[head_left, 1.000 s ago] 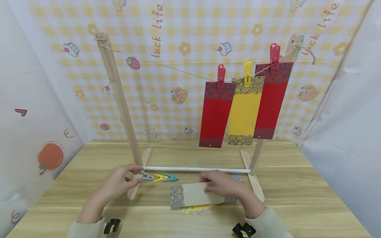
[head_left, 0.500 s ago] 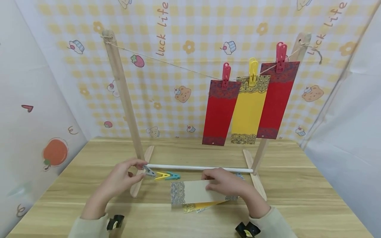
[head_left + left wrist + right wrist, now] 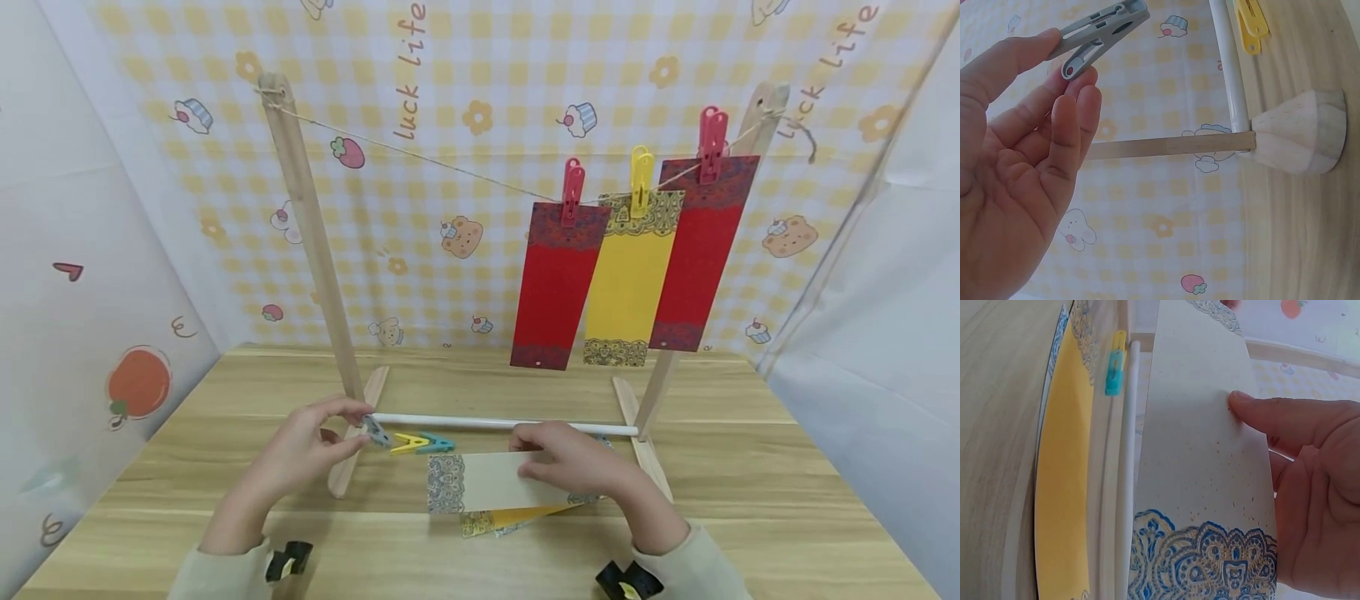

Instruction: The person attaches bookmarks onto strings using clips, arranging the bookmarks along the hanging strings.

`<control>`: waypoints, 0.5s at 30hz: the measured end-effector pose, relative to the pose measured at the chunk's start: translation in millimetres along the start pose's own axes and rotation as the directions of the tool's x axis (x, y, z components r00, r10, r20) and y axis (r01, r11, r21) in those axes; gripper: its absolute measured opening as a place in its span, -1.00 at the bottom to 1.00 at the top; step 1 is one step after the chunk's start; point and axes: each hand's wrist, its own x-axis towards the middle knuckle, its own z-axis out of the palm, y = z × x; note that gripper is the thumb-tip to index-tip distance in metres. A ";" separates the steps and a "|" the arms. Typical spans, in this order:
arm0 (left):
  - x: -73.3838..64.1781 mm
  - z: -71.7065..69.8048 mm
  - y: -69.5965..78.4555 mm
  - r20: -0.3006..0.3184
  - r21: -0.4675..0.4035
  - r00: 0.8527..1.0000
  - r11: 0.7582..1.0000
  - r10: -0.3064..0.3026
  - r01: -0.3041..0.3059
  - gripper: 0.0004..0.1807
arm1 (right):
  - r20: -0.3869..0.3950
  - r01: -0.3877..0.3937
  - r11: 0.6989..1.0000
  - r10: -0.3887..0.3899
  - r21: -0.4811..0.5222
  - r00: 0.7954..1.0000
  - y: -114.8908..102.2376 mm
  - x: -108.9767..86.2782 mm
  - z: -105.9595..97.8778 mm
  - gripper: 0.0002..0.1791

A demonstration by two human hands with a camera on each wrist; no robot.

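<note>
Between thumb and forefinger, my left hand (image 3: 303, 446) pinches a grey clothespin (image 3: 1102, 34) by its handles, near the left foot of the wooden stand. My right hand (image 3: 566, 460) holds a cream card (image 3: 1200, 437) with blue lace-patterned ends, thumb on its face and fingers behind. This card is lifted above a yellow card (image 3: 1063, 481) and another blue-patterned card (image 3: 517, 527), which lie on the table. A yellow clothespin (image 3: 408, 443) and a teal clothespin (image 3: 437, 443) lie between the hands, close to the white rod.
A sagging string (image 3: 420, 157) joins two wooden posts (image 3: 318, 242). Clothespins hold a red card (image 3: 557, 287), a yellow hanging card (image 3: 628, 283) and a second red card (image 3: 705, 258) on its right half. The white rod (image 3: 502, 424) links the feet.
The grey clothespin has been raised and turned in the left hand, away from the other clothespins. The cream card has come up slightly in the right hand. The head view has shifted a little.
</note>
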 end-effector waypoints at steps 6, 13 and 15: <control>-0.9 -1.4 3.1 -0.024 -0.013 1.000 1.000 0.003 -0.003 -0.65 | 0.010 0.004 1.000 -0.004 0.016 1.000 -4.7 -2.1 -0.9 -0.89; -2.0 -2.7 8.1 -0.040 -0.024 0.997 0.997 0.073 -0.074 -0.64 | 0.004 0.013 1.000 -0.013 0.011 1.000 -9.1 -3.9 -1.6 -0.90; -2.0 -2.3 8.3 -0.042 -0.024 0.995 0.996 0.087 -0.088 -0.63 | 0.001 0.018 1.000 -0.018 0.010 1.000 -10.8 -4.7 -1.8 -0.90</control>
